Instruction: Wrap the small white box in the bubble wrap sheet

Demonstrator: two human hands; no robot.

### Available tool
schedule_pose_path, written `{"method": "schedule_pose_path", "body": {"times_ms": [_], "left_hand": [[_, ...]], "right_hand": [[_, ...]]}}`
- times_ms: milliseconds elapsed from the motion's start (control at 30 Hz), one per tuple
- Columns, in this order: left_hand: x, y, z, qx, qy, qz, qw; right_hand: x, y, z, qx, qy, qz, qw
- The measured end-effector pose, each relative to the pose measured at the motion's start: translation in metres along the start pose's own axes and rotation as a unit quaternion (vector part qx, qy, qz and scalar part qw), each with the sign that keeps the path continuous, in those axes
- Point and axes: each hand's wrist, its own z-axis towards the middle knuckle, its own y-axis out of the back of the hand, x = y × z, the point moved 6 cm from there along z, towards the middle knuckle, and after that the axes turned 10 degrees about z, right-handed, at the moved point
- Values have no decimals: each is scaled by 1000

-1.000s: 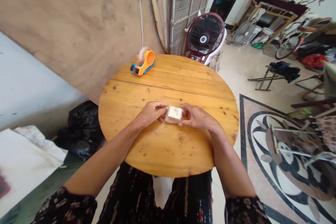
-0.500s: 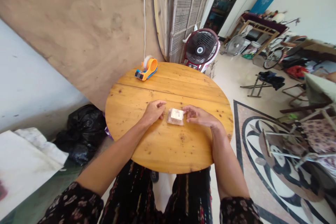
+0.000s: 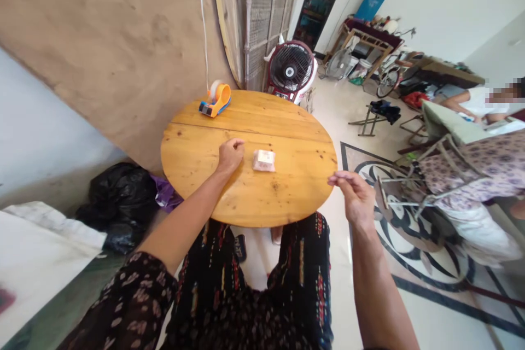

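On the round wooden table (image 3: 287,197) lies a small clear-wrapped packet (image 3: 264,160) with a pale label on top; neither hand touches it. My left hand (image 3: 231,154) rests on the table to the left of the packet, its fingers curled in, and what they hold, if anything, is hidden. Past the table's right edge, my right hand (image 3: 353,191) is raised with thumb and fingertips pressed together. Anything between those fingertips is too small to make out.
An orange and blue tape dispenser (image 3: 215,99) stands at the table's back left. Behind the table is a fan (image 3: 290,71). Black bags (image 3: 118,197) lie at the left. A small folding stool (image 3: 369,117) and other people are at the right.
My right hand has moved away from the packet, rightward past the table edge, and its fingers have closed. My left hand stays beside the packet. The view has turned to the right.
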Motion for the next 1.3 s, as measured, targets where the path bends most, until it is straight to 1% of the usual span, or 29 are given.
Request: {"method": "schedule_pose_path", "body": {"times_ms": [33, 67, 100, 133, 167, 233, 267, 333, 367, 400, 433, 500, 533, 633, 733, 933, 1067, 1167, 1300], "left_hand": [[2, -1, 1, -2, 1, 6, 1000], [5, -2, 2, -2, 4, 12, 1000], [7, -4, 3, -7, 3, 19, 1000], [8, -4, 5, -20, -15, 31, 999], [10, -5, 6, -32, -28, 42, 998], [12, -6, 8, -52, -47, 55, 996], [12, -7, 8, -55, -57, 59, 995], [12, -7, 7, -65, -59, 70, 994], [12, -6, 6, -67, -56, 74, 993], [11, -5, 5, -68, -50, 76, 993], [10, -5, 4, -66, -44, 75, 994], [9, -4, 1, -57, -35, 68, 995], [8, -3, 0, -53, -32, 63, 996], [7, -2, -2, -51, -32, 53, 997], [8, -2, -1, -53, -33, 48, 997], [12, -4, 2, -50, -34, 38, 997], [12, -4, 3, -50, -35, 32, 998], [12, -5, 3, -46, -34, 30, 998], [13, -5, 4, -48, -31, 28, 998]], "right_hand": [[-4, 23, -20, -54, -3, -11, 998], [-12, 44, -39, -92, -23, -30, 995], [-24, 61, -58, -115, -52, -58, 990], [-40, 72, -75, -105, -95, -92, 986], [-56, 80, -89, -78, -137, -127, 979], [-87, 89, -110, -12, -210, -203, 956], [-97, 93, -114, 12, -226, -234, 946], [-108, 100, -115, 54, -236, -298, 924], [-112, 102, -113, 87, -250, -335, 905], [-113, 103, -112, 129, -267, -360, 884], [-112, 106, -109, 150, -277, -368, 875], [-105, 108, -106, 177, -286, -378, 863], [-101, 108, -105, 178, -284, -383, 861], [-94, 107, -109, 161, -277, -422, 848], [-94, 106, -114, 139, -275, -458, 834], [-88, 117, -117, 121, -265, -496, 818], [-81, 123, -121, 116, -257, -503, 817], [-76, 130, -125, 100, -263, -505, 816], [-71, 137, -126, 86, -270, -487, 826]]}}
